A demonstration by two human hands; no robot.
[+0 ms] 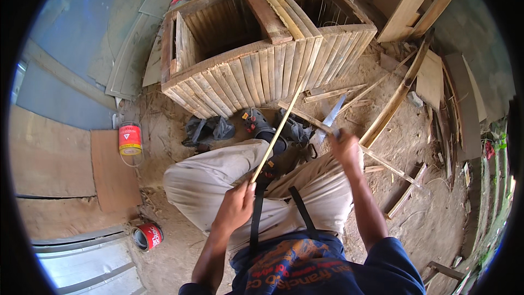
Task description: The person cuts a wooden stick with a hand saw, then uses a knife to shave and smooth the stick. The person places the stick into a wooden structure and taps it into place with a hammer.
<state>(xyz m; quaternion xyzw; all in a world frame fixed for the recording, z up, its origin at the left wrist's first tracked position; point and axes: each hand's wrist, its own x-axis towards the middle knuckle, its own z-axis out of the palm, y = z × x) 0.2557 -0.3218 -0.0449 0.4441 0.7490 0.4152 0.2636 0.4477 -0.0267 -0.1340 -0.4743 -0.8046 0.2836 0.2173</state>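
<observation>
The floor (382, 257) beneath you is bare brown earth, strewn with small wood scraps. At the top centre of the frame, a large box of wooden slats (245, 79), with two openings in its top, sits on it. Near the middle, just below the box, you have crumpled dark plastic (221, 129) and a dark clog (257, 122) on the ground. Right of centre, thin wood strips (335, 93) lie between the box and a long plank (403, 92) slanting across the soil. Lower on the right are short lengths of wood (406, 192). At your lower left, a red tin (155, 235) lies tipped over, mouth facing left.
</observation>
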